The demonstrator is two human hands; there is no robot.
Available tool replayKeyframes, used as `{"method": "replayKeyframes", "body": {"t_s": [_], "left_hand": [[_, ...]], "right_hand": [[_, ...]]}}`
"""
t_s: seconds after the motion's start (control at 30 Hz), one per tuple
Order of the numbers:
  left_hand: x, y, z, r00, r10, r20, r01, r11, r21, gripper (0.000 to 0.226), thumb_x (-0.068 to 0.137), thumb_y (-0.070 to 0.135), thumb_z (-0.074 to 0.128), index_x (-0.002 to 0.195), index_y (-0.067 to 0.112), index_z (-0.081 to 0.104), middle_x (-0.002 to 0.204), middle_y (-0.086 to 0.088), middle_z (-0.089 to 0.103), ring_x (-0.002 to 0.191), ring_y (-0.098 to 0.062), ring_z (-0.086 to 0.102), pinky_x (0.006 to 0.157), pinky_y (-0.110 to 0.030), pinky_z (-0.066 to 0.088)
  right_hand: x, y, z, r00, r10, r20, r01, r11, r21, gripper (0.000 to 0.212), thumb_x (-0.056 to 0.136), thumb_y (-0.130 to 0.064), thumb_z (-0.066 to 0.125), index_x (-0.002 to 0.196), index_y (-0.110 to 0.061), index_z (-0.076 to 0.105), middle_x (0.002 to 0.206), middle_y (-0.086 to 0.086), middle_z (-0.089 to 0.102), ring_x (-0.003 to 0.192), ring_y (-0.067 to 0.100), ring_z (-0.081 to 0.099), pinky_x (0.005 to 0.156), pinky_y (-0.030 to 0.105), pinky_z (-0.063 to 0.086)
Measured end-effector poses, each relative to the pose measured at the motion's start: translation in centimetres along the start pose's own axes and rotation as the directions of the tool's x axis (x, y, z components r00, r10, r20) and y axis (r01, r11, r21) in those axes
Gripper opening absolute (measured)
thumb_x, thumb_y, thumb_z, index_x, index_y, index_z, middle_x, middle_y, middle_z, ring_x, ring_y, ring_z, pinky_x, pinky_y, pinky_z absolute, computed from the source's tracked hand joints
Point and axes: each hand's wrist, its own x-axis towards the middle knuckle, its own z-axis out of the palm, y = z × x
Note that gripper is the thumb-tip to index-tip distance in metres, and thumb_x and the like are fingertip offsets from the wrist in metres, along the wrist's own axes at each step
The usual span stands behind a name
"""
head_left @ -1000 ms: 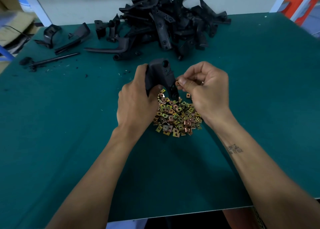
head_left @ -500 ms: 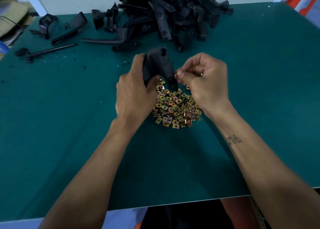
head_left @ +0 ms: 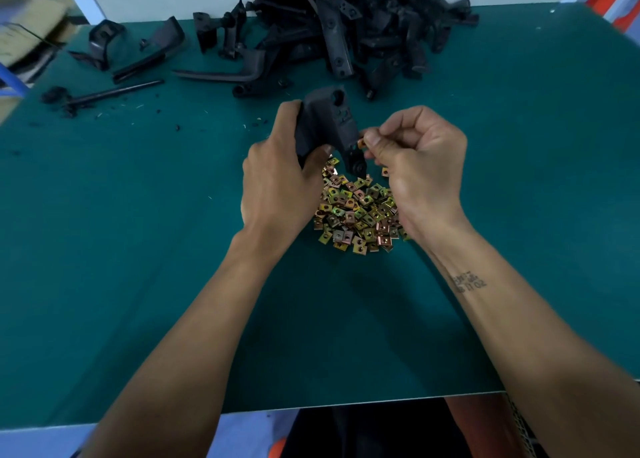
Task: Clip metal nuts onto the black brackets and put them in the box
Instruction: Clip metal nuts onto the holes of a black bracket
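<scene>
Above the middle of the green table [head_left: 138, 249], the left hand [head_left: 277, 187] grips a black bracket [head_left: 329, 125], fingers wrapped round its left side and the thumb pressed against its lower front edge. That bracket stands roughly upright in the grasp, a round hole near its top and a narrow arm reaching down to the right. Just beside that arm, the right hand [head_left: 419, 166] pinches a small metal nut [head_left: 361, 143] between thumb and forefinger, the nut touching or nearly touching the bracket's right edge; whether it is already seated I cannot tell. The other fingers of the right hand are curled in toward the palm.

Directly below both hands lies a heap of metal nuts [head_left: 356, 211], gold, copper and greenish, spread on the table between the two wrists. One stray nut [head_left: 384, 172] lies by the right thumb.

Farther back, along the far edge of the table, a large pile of black brackets [head_left: 346, 28] is tangled together. Left of it several loose black parts [head_left: 145, 52] lie apart, and a thin black rod [head_left: 110, 94] rests among dark crumbs.
</scene>
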Motion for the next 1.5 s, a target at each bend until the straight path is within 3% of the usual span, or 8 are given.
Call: {"method": "replayKeyframes", "body": {"t_s": [0.27, 0.43, 0.63, 0.73, 0.83, 0.97, 1.17, 1.5], "left_hand": [[0.0, 0.2, -0.1, 1.000, 0.002, -0.003, -0.002, 1.000, -0.007, 0.038, 0.089, 0.029, 0.069, 0.122, 0.023, 0.051, 0.085, 0.003, 0.069, 0.077, -0.033, 0.062, 0.067, -0.048, 0.051], [-0.1, 0.2, -0.1, 1.000, -0.013, -0.027, 0.012, 0.999, -0.030, 0.035, 0.088, 0.029, 0.068, 0.119, 0.023, 0.052, 0.080, 0.010, 0.065, 0.073, -0.028, 0.061, 0.064, -0.042, 0.049], [0.4, -0.5, -0.1, 0.999, -0.039, -0.026, 0.037, 0.998, -0.050, 0.030, 0.086, 0.030, 0.070, 0.108, 0.023, 0.052, 0.073, 0.019, 0.058, 0.071, -0.022, 0.054, 0.060, -0.036, 0.041], [0.5, -0.6, 0.0, 0.998, -0.054, -0.017, 0.053, 0.996, -0.067, 0.030, 0.086, 0.029, 0.071, 0.109, 0.023, 0.052, 0.074, 0.019, 0.059, 0.071, -0.020, 0.053, 0.060, -0.037, 0.043], [0.5, -0.6, -0.1, 0.998, -0.058, -0.004, 0.058, 0.995, -0.077, 0.030, 0.087, 0.029, 0.071, 0.110, 0.023, 0.053, 0.076, 0.016, 0.061, 0.072, -0.020, 0.055, 0.062, -0.039, 0.047], [0.5, -0.4, -0.2, 0.998, -0.065, 0.023, 0.067, 0.994, -0.087, 0.030, 0.087, 0.030, 0.070, 0.111, 0.024, 0.053, 0.082, 0.012, 0.065, 0.077, -0.025, 0.059, 0.069, -0.047, 0.052], [0.4, -0.3, -0.2, 0.997, -0.071, 0.027, 0.073, 0.994, -0.085, 0.031, 0.087, 0.030, 0.070, 0.112, 0.024, 0.053, 0.083, 0.011, 0.065, 0.077, -0.025, 0.059, 0.069, -0.048, 0.053], [0.4, -0.1, -0.3, 0.996, -0.071, 0.045, 0.075, 0.993, -0.087, 0.033, 0.087, 0.032, 0.070, 0.114, 0.024, 0.053, 0.088, 0.005, 0.069, 0.083, -0.032, 0.062, 0.072, -0.050, 0.053]], "right_hand": [[-0.3, 0.4, 0.4, 0.998, -0.055, 0.023, 0.057, 0.995, -0.086, 0.025, 0.083, 0.004, 0.078, 0.079, -0.016, 0.064, 0.069, -0.008, 0.071, 0.073, 0.009, 0.070, 0.076, 0.025, 0.058], [-1.3, 0.7, 1.2, 0.995, -0.096, -0.009, 0.095, 0.989, -0.115, 0.008, 0.091, -0.008, 0.074, 0.093, -0.016, 0.073, 0.080, -0.007, 0.075, 0.078, 0.005, 0.071, 0.074, 0.020, 0.055], [0.6, -0.4, -0.4, 0.997, 0.009, 0.079, -0.002, 0.997, -0.079, 0.013, 0.099, -0.011, 0.064, 0.099, -0.020, 0.073, 0.089, -0.006, 0.080, 0.094, 0.005, 0.074, 0.082, 0.017, 0.056], [2.9, -0.3, -3.0, 0.995, -0.033, 0.089, 0.060, 0.943, -0.328, 0.020, 0.094, -0.009, 0.066, 0.089, -0.027, 0.074, 0.088, -0.009, 0.078, 0.088, 0.001, 0.072, 0.080, 0.016, 0.053], [4.4, 0.5, -5.9, 0.979, -0.033, 0.199, 0.161, 0.722, -0.673, 0.018, 0.089, -0.015, 0.073, 0.088, -0.033, 0.074, 0.081, -0.018, 0.070, 0.075, -0.008, 0.062, 0.075, 0.008, 0.047], [4.9, 2.0, -6.8, 0.951, 0.082, 0.299, 0.188, 0.616, -0.765, 0.012, 0.088, -0.023, 0.079, 0.101, -0.024, 0.079, 0.092, -0.007, 0.067, 0.087, 0.010, 0.063, 0.077, 0.020, 0.048], [4.2, 3.0, -4.9, 0.932, 0.020, 0.361, 0.290, 0.557, -0.778, 0.013, 0.088, -0.026, 0.079, 0.099, -0.020, 0.081, 0.093, 0.000, 0.063, 0.089, 0.019, 0.060, 0.079, 0.040, 0.054], [3.3, 3.2, -3.9, 0.931, -0.027, 0.363, 0.326, 0.509, -0.797, 0.004, 0.090, -0.019, 0.071, 0.089, -0.020, 0.076, 0.090, -0.005, 0.065, 0.088, 0.020, 0.062, 0.076, 0.043, 0.058]]}}
